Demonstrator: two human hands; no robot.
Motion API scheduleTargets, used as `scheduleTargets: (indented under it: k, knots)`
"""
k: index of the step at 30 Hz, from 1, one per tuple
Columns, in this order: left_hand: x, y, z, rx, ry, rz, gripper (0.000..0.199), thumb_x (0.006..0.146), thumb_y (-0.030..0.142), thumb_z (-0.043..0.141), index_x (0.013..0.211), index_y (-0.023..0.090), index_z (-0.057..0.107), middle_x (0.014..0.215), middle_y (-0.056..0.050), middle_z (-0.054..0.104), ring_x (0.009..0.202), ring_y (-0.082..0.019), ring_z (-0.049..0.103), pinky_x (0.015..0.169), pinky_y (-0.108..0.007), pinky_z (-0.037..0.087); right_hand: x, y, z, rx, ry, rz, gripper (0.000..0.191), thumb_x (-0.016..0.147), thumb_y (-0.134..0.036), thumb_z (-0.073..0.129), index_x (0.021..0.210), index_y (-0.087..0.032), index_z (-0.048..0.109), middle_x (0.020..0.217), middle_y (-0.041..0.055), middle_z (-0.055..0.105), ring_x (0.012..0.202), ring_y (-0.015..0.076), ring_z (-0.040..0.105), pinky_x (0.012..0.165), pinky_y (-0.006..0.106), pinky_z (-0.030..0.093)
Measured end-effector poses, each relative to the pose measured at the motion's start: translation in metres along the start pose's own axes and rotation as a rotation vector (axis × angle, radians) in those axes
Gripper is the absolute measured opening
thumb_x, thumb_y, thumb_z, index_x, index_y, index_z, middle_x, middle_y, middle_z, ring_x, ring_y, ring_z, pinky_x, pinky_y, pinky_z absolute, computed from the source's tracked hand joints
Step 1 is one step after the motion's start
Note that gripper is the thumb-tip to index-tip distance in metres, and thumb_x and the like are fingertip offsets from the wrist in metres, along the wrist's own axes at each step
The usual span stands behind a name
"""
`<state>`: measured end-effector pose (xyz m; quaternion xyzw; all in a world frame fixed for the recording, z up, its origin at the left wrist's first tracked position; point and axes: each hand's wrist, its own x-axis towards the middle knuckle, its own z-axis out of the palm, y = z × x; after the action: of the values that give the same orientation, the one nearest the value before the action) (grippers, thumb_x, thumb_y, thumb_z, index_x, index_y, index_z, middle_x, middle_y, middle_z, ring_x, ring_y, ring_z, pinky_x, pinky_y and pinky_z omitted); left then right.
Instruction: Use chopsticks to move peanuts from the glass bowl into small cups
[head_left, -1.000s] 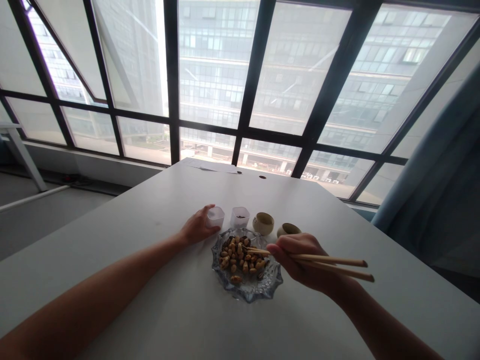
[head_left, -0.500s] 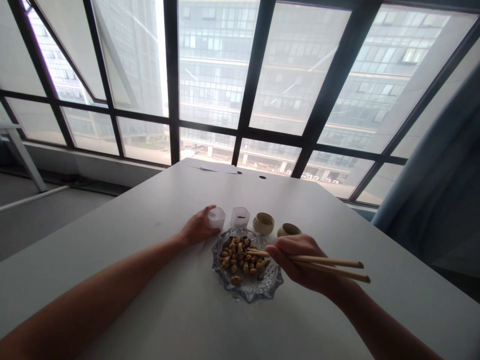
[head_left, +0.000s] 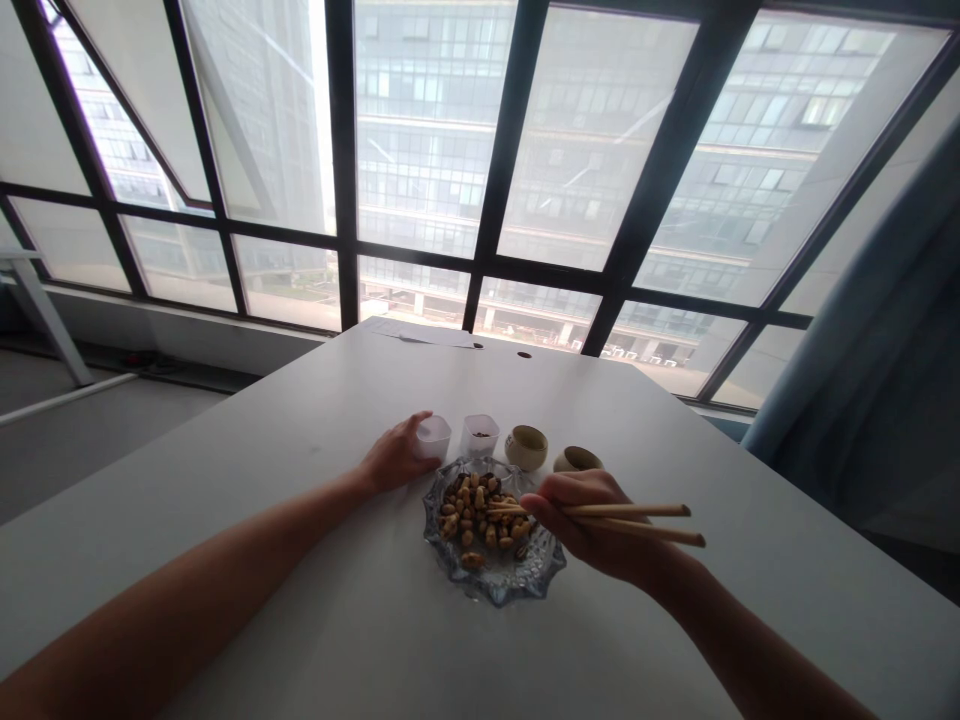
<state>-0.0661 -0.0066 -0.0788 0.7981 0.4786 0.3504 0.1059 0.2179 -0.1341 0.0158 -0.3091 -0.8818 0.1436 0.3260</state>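
Observation:
A clear glass dish [head_left: 501, 585] with a scalloped rim holds a heap of peanuts [head_left: 480, 510] and darker bits. My right hand [head_left: 589, 520] is closed around a pair of wooden chopsticks [head_left: 637, 520], over the dish's right side; their tips reach in among the peanuts, and whether anything is between them cannot be made out. My left hand [head_left: 399, 453] grips the leftmost translucent plastic cup [head_left: 433, 437], thumb and fingers around its left side. Beside that cup stands a second translucent cup [head_left: 480, 436] with a few small dark things inside.
Two round tan cups stand behind the dish, one [head_left: 526, 448] right of the plastic cups, another [head_left: 577, 459] partly behind my right hand. Paper sheets [head_left: 435, 335] lie at the far edge of the white table [head_left: 315, 560]. A blue curtain [head_left: 862, 330] hangs at the right.
My right hand has moved slightly left with the chopsticks, their tips now a little further left over the peanuts. My left hand stays at the cup.

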Motion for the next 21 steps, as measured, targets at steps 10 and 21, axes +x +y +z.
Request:
scheduleTargets:
  k: [10, 21]
  knots:
    - [0.000, -0.004, 0.002, 0.018, -0.005, 0.033, 0.078, 0.071, 0.034, 0.074, 0.141, 0.021, 0.041, 0.128, -0.016, 0.063, 0.111, -0.034, 0.065, 0.096, -0.050, 0.053, 0.003, 0.000, 0.002, 0.022, -0.022, 0.019, 0.046, 0.099, -0.042, 0.050, 0.059, -0.021, 0.044, 0.049, -0.0054, 0.042, 0.041, 0.0076, 0.035, 0.040, 0.022, 0.028]
    - [-0.001, 0.001, 0.002, 0.064, 0.248, 0.287, 0.060, 0.075, 0.015, 0.069, 0.131, 0.020, 0.049, 0.125, -0.012, 0.064, 0.118, -0.029, 0.060, 0.101, -0.046, 0.050, 0.008, 0.021, -0.011, 0.414, 0.483, 0.531, 0.057, 0.076, -0.072, 0.065, 0.062, -0.017, 0.062, 0.042, 0.0018, 0.059, 0.031, 0.0116, 0.052, 0.031, 0.021, 0.040]
